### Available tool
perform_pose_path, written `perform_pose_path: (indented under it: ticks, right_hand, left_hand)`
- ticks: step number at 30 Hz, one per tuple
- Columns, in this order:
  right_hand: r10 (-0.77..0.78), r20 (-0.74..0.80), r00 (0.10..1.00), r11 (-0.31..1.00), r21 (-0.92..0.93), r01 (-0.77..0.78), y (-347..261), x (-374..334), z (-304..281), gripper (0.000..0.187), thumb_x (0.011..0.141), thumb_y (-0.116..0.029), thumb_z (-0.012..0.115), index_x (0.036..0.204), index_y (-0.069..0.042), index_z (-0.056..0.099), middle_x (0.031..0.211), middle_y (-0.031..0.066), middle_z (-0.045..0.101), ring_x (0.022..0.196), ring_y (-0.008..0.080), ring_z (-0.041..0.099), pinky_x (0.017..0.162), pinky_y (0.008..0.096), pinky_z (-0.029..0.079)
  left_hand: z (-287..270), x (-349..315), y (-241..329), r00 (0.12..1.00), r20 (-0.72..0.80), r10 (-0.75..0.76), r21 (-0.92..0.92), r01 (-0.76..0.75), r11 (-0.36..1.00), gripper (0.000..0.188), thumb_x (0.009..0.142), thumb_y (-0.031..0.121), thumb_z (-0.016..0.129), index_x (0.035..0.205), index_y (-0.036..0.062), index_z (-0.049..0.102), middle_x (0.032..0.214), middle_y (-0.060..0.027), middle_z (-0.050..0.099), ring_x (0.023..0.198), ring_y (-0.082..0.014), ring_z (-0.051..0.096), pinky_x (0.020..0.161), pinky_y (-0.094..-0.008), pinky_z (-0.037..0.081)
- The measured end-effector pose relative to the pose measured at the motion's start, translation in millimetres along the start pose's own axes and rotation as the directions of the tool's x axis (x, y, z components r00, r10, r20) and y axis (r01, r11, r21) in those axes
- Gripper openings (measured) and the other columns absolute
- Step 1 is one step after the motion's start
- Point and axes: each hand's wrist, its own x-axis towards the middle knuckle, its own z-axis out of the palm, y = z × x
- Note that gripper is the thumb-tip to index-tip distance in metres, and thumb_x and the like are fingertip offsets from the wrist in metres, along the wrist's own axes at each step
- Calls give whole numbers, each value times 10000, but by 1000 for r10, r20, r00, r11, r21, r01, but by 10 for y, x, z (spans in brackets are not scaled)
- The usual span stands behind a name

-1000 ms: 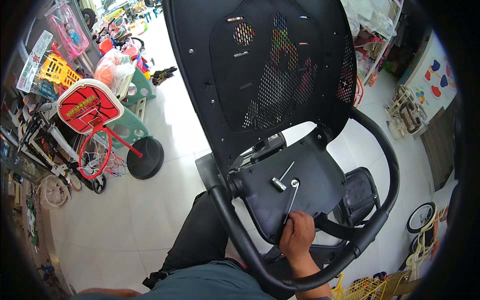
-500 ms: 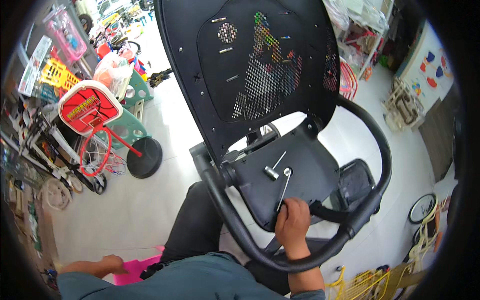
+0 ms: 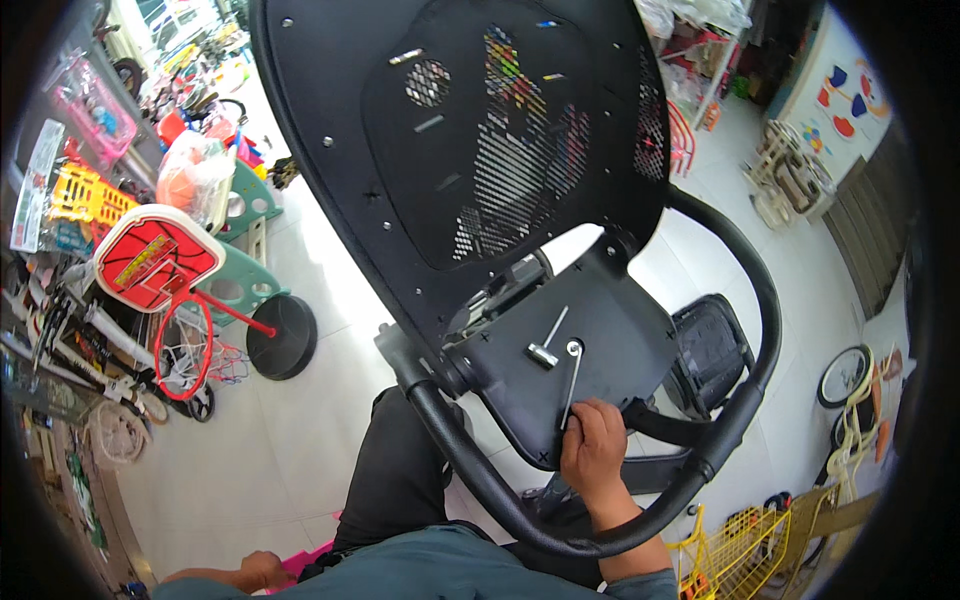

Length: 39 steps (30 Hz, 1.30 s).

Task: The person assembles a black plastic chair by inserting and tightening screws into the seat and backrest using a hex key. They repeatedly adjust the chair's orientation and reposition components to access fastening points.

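A black child-seat-like chair [image 3: 400, 170] with a perforated back stands before me, a padded black bar [image 3: 480, 470] curving round its front. My right hand [image 3: 597, 450] reaches over that bar and is closed on the near end of a silver wrench [image 3: 572, 385]. The wrench's far end sits at a round metal fastener in the black seat base [image 3: 620, 330]. Beside it lies a small metal tool [image 3: 543, 354] with a thick cylinder and a thin rod. Low at the left, my left hand [image 3: 262, 570] is beside a pink object [image 3: 302, 562]; its fingers are mostly hidden.
At the left stands a toy basketball hoop [image 3: 160, 258] on a round black base [image 3: 282, 338], with packed toys behind it. A yellow wire basket [image 3: 740, 545] is at the lower right. A wheel [image 3: 845, 376] and a beige frame [image 3: 795, 180] are farther right.
The view has turned slightly, shifting the surroundings. My right hand stays on the wrench, which stands a little more upright in the picture. My left hand is lower, and less of the pink object shows.
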Motion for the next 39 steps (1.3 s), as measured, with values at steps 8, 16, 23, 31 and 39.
perform_pose_path:
  ticks: [8, 16, 23, 31, 39]
  right_hand:
    - [22, -68, 997, 999, -29, -24, -38, -59, 66, 166, 925, 8, 693, 1090, 4, 707, 1097, 216, 710, 995, 446, 685, 895, 499, 559]
    - [52, -101, 993, 996, -61, -59, -152, -97, 126, 156, 934, 30, 680, 1086, 8, 708, 1077, 208, 717, 1018, 426, 703, 907, 464, 571]
    - [72, -127, 989, 992, -97, -85, -208, -172, 199, 190, 917, 32, 657, 1099, 5, 706, 1086, 206, 718, 1015, 431, 698, 917, 477, 569]
    - [103, -167, 981, 988, -95, -120, -274, -212, 269, 219, 902, 41, 658, 1109, -5, 713, 1108, 193, 726, 1026, 424, 706, 913, 475, 577]
    - [134, -166, 977, 986, -80, -149, -584, -347, 370, 228, 887, 44, 639, 1100, -6, 705, 1120, 210, 716, 1047, 442, 693, 926, 494, 571]
  left_hand:
    - [-831, 388, 417, 796, 582, 167, 445, -483, 754, 622, 931, 657, 718, 1151, 91, 854, 1289, -169, 798, 1239, -355, 743, 1044, -513, 592]
    - [-2571, -1027, 2895, -290, -838, 463, 373, -923, 96, 156, 989, 84, 685, 1134, 58, 735, 1068, -136, 757, 774, -386, 724, 716, -510, 606]
    - [-3534, -2125, 4369, -695, -649, 309, 733, -680, 10, 302, 960, 120, 749, 1231, -2, 696, 1289, -222, 693, 1235, -426, 650, 1081, -533, 514]
    - [-3621, -1937, 4735, -563, -689, 456, 709, -652, 268, 214, 979, 186, 752, 1118, 33, 699, 1172, -143, 683, 1230, -355, 639, 1030, -495, 503]
    - [-3579, -1895, 4475, -537, -663, 522, 705, -682, 193, 251, 984, 168, 746, 1174, 12, 691, 1290, -162, 698, 1294, -360, 632, 1090, -495, 490]
